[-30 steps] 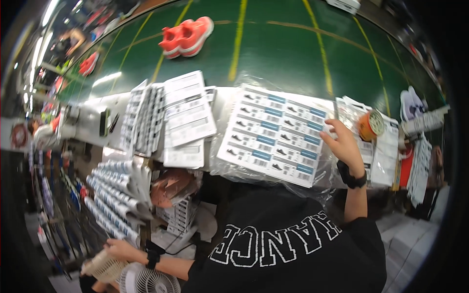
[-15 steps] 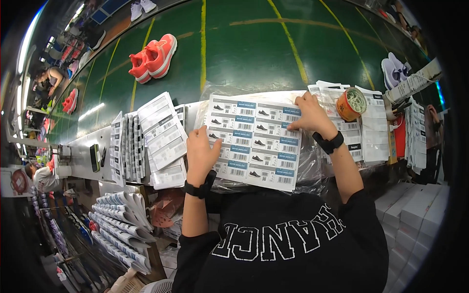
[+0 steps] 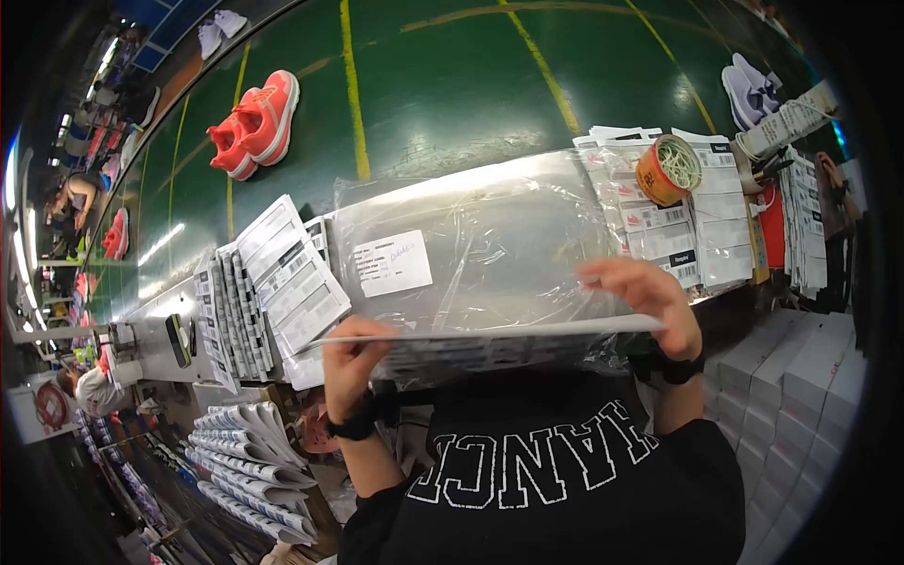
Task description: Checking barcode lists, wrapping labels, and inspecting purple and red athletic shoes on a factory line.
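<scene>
A stack of printed shoe-label sheets [image 3: 508, 336] is tipped up on edge close to my body, so mostly its thin white edge shows. My left hand [image 3: 356, 363] pinches its left end between thumb and fingers. At the right end, my right hand [image 3: 659, 306] rests against the sheets, its fingers stretched out above them. Beyond the stack, a clear plastic bag [image 3: 499, 231] lies flat on the metal worktop, with a white paper slip [image 3: 394, 263] showing at its left. The printed faces are blurred and turned from view.
Label stacks [image 3: 287, 268] stand at left and more sheets [image 3: 723, 221] lie at right, near an orange tub of rubber bands [image 3: 667, 172]. Coral shoes [image 3: 254, 127] and lilac shoes [image 3: 750, 94] sit on the green belt [image 3: 433, 104]. White boxes [image 3: 800, 377] are piled at right.
The label sheets, flat on the bag before, are now tilted up on edge and drawn toward my body. Both hands have come nearer, uncovering the bag and its paper slip.
</scene>
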Motion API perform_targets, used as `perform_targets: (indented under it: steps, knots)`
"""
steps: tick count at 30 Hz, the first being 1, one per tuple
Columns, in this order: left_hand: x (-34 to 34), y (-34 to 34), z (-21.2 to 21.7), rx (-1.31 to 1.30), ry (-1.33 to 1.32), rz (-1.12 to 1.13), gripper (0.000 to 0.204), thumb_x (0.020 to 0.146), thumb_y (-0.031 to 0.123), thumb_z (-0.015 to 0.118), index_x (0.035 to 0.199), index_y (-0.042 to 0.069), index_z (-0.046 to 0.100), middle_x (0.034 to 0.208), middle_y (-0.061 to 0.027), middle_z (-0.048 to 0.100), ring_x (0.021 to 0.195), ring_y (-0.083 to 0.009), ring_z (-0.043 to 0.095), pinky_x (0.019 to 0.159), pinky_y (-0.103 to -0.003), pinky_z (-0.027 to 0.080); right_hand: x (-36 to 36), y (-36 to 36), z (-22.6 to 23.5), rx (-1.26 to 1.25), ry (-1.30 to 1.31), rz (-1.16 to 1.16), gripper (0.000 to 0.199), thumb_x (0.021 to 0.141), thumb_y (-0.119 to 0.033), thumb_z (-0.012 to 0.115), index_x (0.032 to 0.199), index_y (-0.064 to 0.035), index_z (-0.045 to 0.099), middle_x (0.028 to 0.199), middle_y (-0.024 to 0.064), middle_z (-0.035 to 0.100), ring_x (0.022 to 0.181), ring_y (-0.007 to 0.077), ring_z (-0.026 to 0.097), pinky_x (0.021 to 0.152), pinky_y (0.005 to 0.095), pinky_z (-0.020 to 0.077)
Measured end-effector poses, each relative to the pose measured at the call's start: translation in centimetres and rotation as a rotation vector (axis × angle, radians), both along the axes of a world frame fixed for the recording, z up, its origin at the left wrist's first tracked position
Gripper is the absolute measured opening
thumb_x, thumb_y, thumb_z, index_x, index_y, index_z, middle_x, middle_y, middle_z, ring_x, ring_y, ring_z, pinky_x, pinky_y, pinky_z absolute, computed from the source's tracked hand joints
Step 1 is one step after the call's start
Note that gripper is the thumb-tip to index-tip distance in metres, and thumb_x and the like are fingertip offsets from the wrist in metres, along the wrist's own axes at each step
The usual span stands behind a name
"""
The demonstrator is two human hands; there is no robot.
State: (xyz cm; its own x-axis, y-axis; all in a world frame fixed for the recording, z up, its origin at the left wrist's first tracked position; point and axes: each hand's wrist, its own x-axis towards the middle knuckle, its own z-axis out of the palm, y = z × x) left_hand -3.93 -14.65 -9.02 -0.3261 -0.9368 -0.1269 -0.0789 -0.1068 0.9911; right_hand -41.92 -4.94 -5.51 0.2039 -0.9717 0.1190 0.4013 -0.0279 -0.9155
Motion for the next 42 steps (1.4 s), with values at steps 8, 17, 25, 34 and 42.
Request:
perform_targets:
  steps: [8,17,25,34,42]
  knots:
    - [11.8,0.2,3.5,-0.361,0.139,0.673,0.035,0.091,0.001,0.053,0.126,0.004,0.05,0.122,-0.02,0.056,0.106,-0.0314,0.059,0.093,-0.048,0.05,6.0,1.3,-7.4,-0.252,1.519,-0.208,0.06,0.079,-0.039,0.07,0.127,-0.0071,0.055,0.139,0.0159,0.046,0.133,0.0363,0.037,0.112,0.0452,0.0264]
    - [7.0,-2.3,6.1,-0.287,-0.291,0.791,0.05,0.087,0.006,0.056,0.134,0.0,0.043,0.132,-0.0194,0.05,0.112,-0.0303,0.057,0.097,-0.042,0.047,-4.5,19.9,-11.7,0.913,-0.044,0.179,0.015,0.086,-0.015,0.068,0.087,-0.0005,0.066,0.076,0.0002,0.064,0.071,0.0055,0.056,0.063,0.0228,0.0454]
    - [2.9,-4.3,3.5,-0.044,0.281,0.139,0.032,0.095,0.009,0.056,0.125,-0.003,0.051,0.118,-0.012,0.061,0.107,-0.0165,0.058,0.094,-0.031,0.045,-27.3,32.7,-22.3,0.879,0.343,-1.68,0.009,0.078,-0.002,0.051,0.081,-0.0017,0.06,0.071,0.0081,0.059,0.063,0.0221,0.059,0.057,0.0326,0.0477]
    - [-4.5,-0.4,4.4,0.117,0.173,0.243,0.034,0.088,0.001,0.062,0.119,-0.007,0.052,0.112,-0.0141,0.064,0.098,-0.0198,0.061,0.09,-0.031,0.045,-29.7,25.1,-31.7,0.409,1.66,-1.246,0.043,0.079,-0.017,0.065,0.117,-0.0006,0.057,0.115,0.0255,0.06,0.108,0.039,0.056,0.094,0.0432,0.0434]
    - [-5.8,-0.5,3.2,0.339,0.19,0.153,0.037,0.086,0.003,0.064,0.12,-0.007,0.053,0.115,-0.0144,0.063,0.101,-0.0201,0.06,0.094,-0.033,0.043,-9.8,18.1,-5.6,0.508,0.584,-1.397,0.039,0.098,-0.03,0.05,0.104,0.0054,0.064,0.095,0.0154,0.068,0.083,0.02,0.066,0.078,0.0303,0.0517]
